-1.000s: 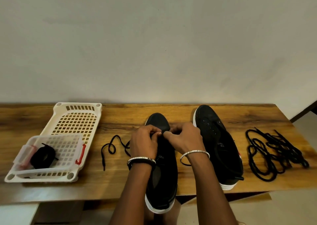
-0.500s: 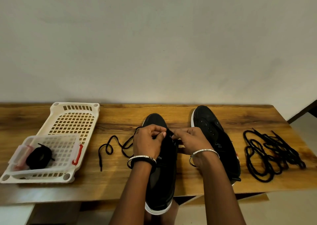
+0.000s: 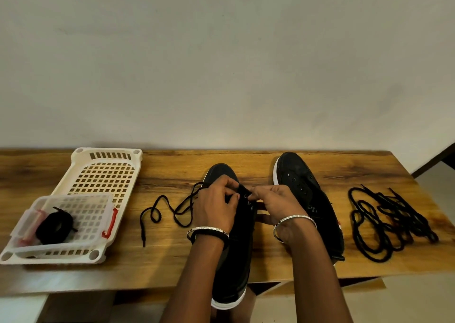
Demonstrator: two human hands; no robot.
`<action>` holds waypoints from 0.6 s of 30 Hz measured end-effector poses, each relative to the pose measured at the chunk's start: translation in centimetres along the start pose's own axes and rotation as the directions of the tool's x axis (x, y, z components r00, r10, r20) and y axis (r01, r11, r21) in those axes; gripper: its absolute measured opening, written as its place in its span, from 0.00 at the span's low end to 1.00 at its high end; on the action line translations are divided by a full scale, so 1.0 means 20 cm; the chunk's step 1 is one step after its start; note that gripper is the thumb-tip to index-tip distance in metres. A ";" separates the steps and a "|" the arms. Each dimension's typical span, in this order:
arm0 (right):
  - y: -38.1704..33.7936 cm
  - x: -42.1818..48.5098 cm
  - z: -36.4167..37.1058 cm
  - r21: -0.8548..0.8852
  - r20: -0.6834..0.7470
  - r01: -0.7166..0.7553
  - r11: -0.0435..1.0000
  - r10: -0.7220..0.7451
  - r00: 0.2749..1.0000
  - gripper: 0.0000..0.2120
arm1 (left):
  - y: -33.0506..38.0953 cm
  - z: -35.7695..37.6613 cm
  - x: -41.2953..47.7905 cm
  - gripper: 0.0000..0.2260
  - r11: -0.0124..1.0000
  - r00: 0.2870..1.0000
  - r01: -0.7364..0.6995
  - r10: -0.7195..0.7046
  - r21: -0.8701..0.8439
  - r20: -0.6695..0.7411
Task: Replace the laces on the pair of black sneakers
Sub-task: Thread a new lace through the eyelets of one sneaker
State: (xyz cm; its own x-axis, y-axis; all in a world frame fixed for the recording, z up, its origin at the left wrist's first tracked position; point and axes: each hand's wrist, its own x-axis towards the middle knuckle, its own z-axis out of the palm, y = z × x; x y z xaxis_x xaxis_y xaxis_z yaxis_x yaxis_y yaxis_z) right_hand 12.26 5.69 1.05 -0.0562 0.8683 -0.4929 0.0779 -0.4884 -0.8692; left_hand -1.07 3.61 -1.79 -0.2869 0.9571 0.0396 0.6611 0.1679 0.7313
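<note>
One heel hangs over the front edge of the wooden table (image 3: 307, 268): that of the near sneaker (image 3: 231, 261), whose toe points toward the plain wall (image 3: 221, 64). Open wood lies between the white tray (image 3: 103, 172) at the left and this shoe, where the black lace (image 3: 170, 207) trails. The left hand (image 3: 216, 207) and right hand (image 3: 275, 199) each pinch this lace at the near sneaker's eyelets. The far sneaker (image 3: 302, 187), unlaced, stands just to the right. A lace pile (image 3: 389, 219) lies near the right edge.

wooden table (image 3: 270, 167) carries sneakers (image 3: 295, 167), loose lace (image 3: 142, 234), lace pile (image 3: 384, 219), tray (image 3: 108, 150) (seemingly plastic).
</note>
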 end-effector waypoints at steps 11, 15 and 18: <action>0.02 0.02 0.00 -0.014 -0.011 0.016 1.000 -0.016 1.000 0.07 | 0.01 0.00 0.01 0.09 0.991 0.998 -0.065 0.064 0.121 0.014; 0.01 0.01 0.01 0.003 -0.010 0.009 1.000 -0.009 1.000 0.06 | 0.02 -0.01 0.02 0.10 0.981 0.993 -0.115 0.109 0.154 0.049; 0.01 0.02 0.01 0.050 0.000 -0.028 0.998 0.028 1.000 0.07 | 0.02 -0.01 0.02 0.09 0.981 0.993 -0.113 0.106 0.160 0.054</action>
State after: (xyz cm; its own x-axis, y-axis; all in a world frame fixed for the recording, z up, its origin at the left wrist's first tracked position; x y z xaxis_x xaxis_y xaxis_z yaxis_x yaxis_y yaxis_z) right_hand 11.96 6.00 0.65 -0.0540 0.8540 -0.5175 0.0301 -0.5166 -0.8557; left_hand -1.06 3.97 -1.23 -0.1774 0.9809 0.0797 0.7918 0.0941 0.6035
